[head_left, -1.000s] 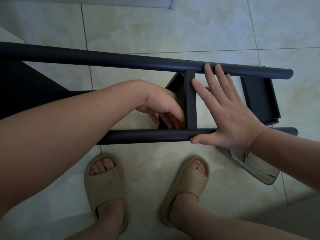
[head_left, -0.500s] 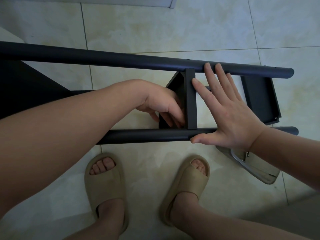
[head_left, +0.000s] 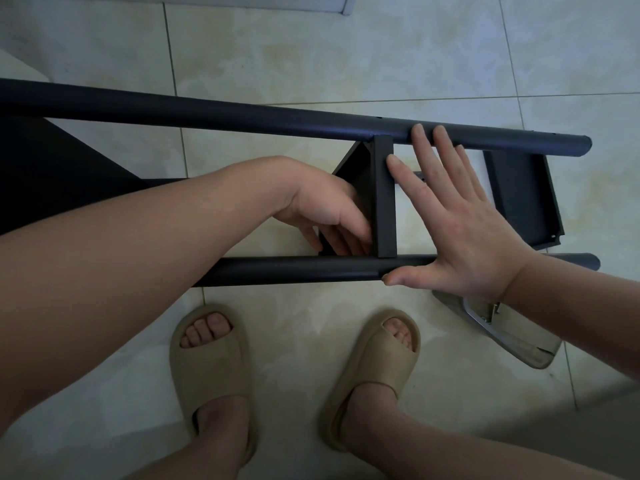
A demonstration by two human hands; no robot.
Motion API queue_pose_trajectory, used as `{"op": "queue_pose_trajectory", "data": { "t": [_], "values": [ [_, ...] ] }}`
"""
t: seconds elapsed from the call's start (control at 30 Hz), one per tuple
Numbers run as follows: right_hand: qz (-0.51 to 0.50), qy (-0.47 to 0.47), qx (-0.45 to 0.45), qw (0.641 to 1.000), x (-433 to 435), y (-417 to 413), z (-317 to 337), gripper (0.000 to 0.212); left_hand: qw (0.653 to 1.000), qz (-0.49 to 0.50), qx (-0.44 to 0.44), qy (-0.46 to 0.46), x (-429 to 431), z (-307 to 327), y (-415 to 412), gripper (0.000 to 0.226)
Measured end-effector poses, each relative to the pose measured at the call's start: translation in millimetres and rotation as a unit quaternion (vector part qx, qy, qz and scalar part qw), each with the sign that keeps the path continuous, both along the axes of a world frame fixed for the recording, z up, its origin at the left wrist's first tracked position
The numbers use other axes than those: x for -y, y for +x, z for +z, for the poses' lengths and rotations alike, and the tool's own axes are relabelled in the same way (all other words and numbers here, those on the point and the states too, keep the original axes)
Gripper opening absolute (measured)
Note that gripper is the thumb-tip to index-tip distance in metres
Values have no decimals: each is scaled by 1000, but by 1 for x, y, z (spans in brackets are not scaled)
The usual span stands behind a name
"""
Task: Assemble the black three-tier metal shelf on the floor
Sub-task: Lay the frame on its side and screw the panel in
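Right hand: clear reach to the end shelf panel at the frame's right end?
Probably yes. The right hand lies flat and open across both tubes, holding nothing; the end shelf panel sits just beyond its little finger, nothing between. The left hand appears to grip the middle shelf panel.

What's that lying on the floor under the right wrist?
A beige object with a shiny metal strip, on the tiles. The wrist of the right hand hides its upper end.
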State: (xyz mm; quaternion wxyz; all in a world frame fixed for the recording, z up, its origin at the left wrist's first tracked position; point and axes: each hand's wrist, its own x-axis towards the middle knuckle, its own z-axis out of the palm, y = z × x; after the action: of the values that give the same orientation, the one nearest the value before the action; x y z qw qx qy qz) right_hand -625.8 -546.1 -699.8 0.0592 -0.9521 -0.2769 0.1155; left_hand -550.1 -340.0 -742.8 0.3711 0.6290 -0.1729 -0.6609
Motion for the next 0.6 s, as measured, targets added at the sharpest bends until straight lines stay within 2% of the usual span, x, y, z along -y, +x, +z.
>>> {"op": "queue_pose_trajectory", "data": {
  "t": [0.33,0.47,0.6],
  "values": [
    [-2,-2,-1,1000,0,0,1,119,1000,2,9,-1,-4,1,5,18],
    [-2,-1,0,1000,0,0,1,119,999,23,-28,-16,-1,1,4,21],
    [-2,0,0,1000,-1,0,0,119,999,39,-20,-13,2,0,1,26]
  ]
}}
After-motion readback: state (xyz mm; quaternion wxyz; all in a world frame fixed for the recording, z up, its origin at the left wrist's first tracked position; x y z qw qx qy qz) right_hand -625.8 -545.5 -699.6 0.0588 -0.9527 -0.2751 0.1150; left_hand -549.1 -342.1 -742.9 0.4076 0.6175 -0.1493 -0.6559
